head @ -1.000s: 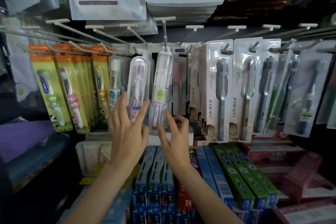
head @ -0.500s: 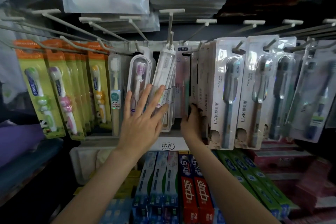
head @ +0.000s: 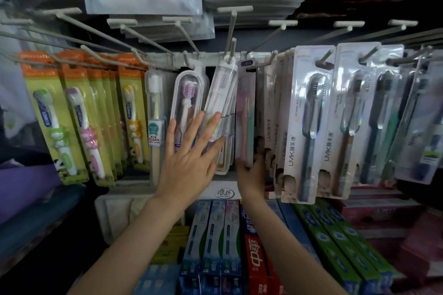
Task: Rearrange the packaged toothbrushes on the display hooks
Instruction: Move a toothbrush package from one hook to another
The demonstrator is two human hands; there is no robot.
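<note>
While the left hand (head: 189,165) is lying flat with fingers spread against the clear cases, its fingertips are pressing the tilted white-capped case (head: 221,100) so that its lower end is swinging out to the left. That case is hanging from the centre hook (head: 231,40), tall and transparent, a pale brush inside and a yellow round sticker partly under the fingers. Just left of it an oval clear case (head: 188,105) is showing a pink-bristled brush, white handle; the palm is covering its lower part. Further left, a narrow tube (head: 155,122) with a beige handle is carrying a green label reading "CLEAN".

The right hand (head: 251,170) is reaching behind the pink pack (head: 244,112), fingers curled on its bottom edge; how firmly it is gripping cannot be told, the fingertips being hidden.

Right of that, white card packs (head: 304,127) are hanging in rows, dark grey brushes under blisters, "LMK" printed vertically beside Chinese characters. At far left, yellow-green kids' packs (head: 51,122) with orange headers are showing cartoon-handled brushes marked "DANNER"-like lettering, too blurred to confirm.

Below, toothpaste boxes (head: 256,263) are lying in rows, one red with large Chinese characters; a white label (head: 225,193) is reading "LANGSHA".
</note>
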